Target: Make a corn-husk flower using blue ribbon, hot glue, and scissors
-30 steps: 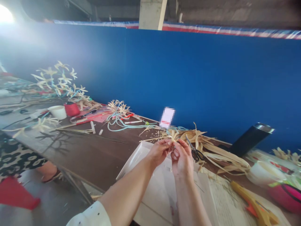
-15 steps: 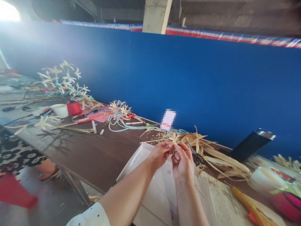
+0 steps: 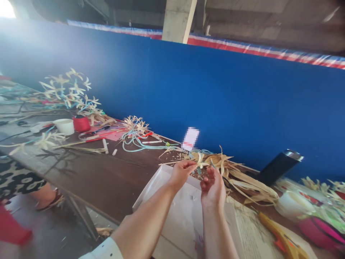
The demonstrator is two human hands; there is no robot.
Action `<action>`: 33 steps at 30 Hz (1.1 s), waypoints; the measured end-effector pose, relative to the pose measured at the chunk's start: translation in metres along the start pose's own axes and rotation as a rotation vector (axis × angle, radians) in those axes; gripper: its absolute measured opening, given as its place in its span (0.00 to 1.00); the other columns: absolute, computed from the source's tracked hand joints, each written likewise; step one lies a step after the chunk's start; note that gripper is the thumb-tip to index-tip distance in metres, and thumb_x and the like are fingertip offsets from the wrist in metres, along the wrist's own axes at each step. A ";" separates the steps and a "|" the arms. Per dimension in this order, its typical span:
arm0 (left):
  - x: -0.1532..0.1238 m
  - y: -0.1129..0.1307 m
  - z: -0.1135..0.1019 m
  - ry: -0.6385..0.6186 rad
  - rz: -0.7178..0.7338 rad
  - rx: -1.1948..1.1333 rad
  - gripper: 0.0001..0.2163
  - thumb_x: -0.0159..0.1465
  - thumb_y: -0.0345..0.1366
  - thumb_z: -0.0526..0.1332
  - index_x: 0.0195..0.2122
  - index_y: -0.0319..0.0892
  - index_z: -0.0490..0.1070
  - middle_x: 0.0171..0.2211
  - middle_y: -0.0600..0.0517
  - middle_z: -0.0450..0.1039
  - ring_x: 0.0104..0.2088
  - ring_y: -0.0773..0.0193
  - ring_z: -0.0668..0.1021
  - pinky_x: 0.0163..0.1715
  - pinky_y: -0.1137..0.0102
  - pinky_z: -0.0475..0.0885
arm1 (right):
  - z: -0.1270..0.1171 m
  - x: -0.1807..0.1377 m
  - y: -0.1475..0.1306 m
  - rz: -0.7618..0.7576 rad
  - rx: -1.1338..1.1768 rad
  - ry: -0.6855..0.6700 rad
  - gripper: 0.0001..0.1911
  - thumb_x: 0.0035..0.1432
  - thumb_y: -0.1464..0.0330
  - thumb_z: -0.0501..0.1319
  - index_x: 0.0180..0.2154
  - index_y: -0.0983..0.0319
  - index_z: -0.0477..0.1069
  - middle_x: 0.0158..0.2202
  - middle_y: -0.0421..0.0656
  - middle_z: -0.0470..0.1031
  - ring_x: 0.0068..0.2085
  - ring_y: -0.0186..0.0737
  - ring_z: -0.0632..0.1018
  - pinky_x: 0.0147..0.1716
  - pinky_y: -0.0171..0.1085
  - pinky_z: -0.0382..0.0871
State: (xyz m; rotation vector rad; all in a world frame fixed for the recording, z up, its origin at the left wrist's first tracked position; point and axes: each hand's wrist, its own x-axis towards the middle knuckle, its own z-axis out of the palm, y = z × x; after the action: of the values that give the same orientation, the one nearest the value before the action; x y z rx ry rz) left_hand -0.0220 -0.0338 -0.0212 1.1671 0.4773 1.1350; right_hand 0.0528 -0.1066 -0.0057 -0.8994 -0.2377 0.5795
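Note:
My left hand (image 3: 183,175) is closed in a pinch on a small pale dried-husk flower (image 3: 199,158), held above a white box lid (image 3: 176,201). A little to its right is my right hand (image 3: 213,187), palm turned inward, its fingers loosely curled and apart, with nothing visible in them. Behind the right hand lies a pile of dried corn husks (image 3: 246,185), with scissors partly hidden among them. Pale blue stems show just behind the flower.
A black flask (image 3: 280,167) leans at the back right, near a white roll (image 3: 293,205), a yellow tool (image 3: 280,233) and a pink pouch (image 3: 320,230). Leftward are husk flowers (image 3: 67,90), a white cup (image 3: 64,126) and red thread (image 3: 81,123). A blue partition (image 3: 229,97) runs behind.
My right hand has drawn away from the flower and lowered slightly. The flower now stays in my left hand alone. The whole view has shifted a little.

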 end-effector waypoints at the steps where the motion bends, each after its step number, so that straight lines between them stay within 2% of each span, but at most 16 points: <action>1: 0.000 0.000 0.000 0.018 0.050 0.054 0.09 0.50 0.39 0.67 0.30 0.40 0.77 0.31 0.50 0.71 0.31 0.66 0.70 0.32 0.71 0.63 | -0.001 0.001 0.000 0.023 0.006 0.005 0.17 0.44 0.59 0.66 0.34 0.61 0.67 0.28 0.35 0.69 0.18 0.24 0.63 0.13 0.26 0.51; 3: -0.002 0.001 0.000 0.042 0.162 0.144 0.07 0.52 0.37 0.65 0.30 0.42 0.78 0.32 0.49 0.70 0.32 0.65 0.70 0.32 0.71 0.64 | -0.001 0.002 -0.001 0.087 -0.005 -0.038 0.18 0.45 0.55 0.64 0.30 0.62 0.66 0.22 0.33 0.65 0.16 0.24 0.60 0.12 0.26 0.48; 6: -0.003 0.001 -0.001 0.038 0.311 0.224 0.05 0.55 0.34 0.63 0.31 0.43 0.78 0.33 0.49 0.69 0.34 0.64 0.71 0.35 0.70 0.65 | 0.000 0.000 -0.002 0.182 -0.074 -0.152 0.24 0.46 0.47 0.60 0.27 0.63 0.66 0.20 0.33 0.62 0.15 0.24 0.58 0.11 0.27 0.44; 9: -0.003 0.000 -0.002 0.017 0.390 0.280 0.06 0.57 0.32 0.61 0.32 0.44 0.78 0.34 0.48 0.70 0.36 0.63 0.72 0.39 0.69 0.65 | 0.001 -0.003 -0.002 0.218 -0.121 -0.242 0.23 0.46 0.48 0.61 0.26 0.63 0.67 0.20 0.34 0.62 0.15 0.23 0.57 0.11 0.27 0.43; 14: -0.005 -0.001 -0.001 -0.023 0.378 0.323 0.06 0.57 0.32 0.60 0.32 0.44 0.78 0.33 0.48 0.71 0.36 0.62 0.73 0.39 0.69 0.65 | 0.000 -0.005 -0.001 0.204 -0.093 -0.290 0.14 0.42 0.62 0.68 0.24 0.64 0.68 0.21 0.34 0.63 0.17 0.22 0.57 0.13 0.25 0.45; 17: -0.007 0.000 -0.001 -0.032 0.368 0.324 0.06 0.57 0.32 0.60 0.31 0.44 0.77 0.32 0.49 0.72 0.36 0.62 0.73 0.39 0.69 0.65 | 0.000 -0.005 -0.001 0.183 -0.084 -0.300 0.11 0.41 0.65 0.68 0.24 0.64 0.69 0.21 0.34 0.64 0.17 0.22 0.57 0.13 0.25 0.46; 22: -0.007 0.002 -0.001 -0.035 0.371 0.361 0.06 0.58 0.32 0.60 0.31 0.43 0.77 0.31 0.49 0.71 0.35 0.63 0.73 0.38 0.69 0.66 | 0.000 -0.005 0.002 0.135 -0.126 -0.288 0.10 0.42 0.66 0.68 0.24 0.64 0.69 0.19 0.34 0.62 0.18 0.23 0.58 0.14 0.25 0.46; 33: -0.006 0.006 0.000 0.044 0.304 0.377 0.04 0.56 0.30 0.61 0.29 0.39 0.75 0.31 0.51 0.72 0.34 0.67 0.74 0.36 0.72 0.68 | -0.001 -0.004 0.013 0.008 -0.264 -0.306 0.13 0.42 0.63 0.69 0.22 0.63 0.68 0.17 0.33 0.59 0.17 0.23 0.54 0.15 0.27 0.44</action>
State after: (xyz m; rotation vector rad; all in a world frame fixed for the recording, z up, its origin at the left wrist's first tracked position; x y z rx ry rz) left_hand -0.0266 -0.0396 -0.0176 1.5837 0.5778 1.3719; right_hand 0.0457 -0.1035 -0.0165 -1.0644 -0.5981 0.7042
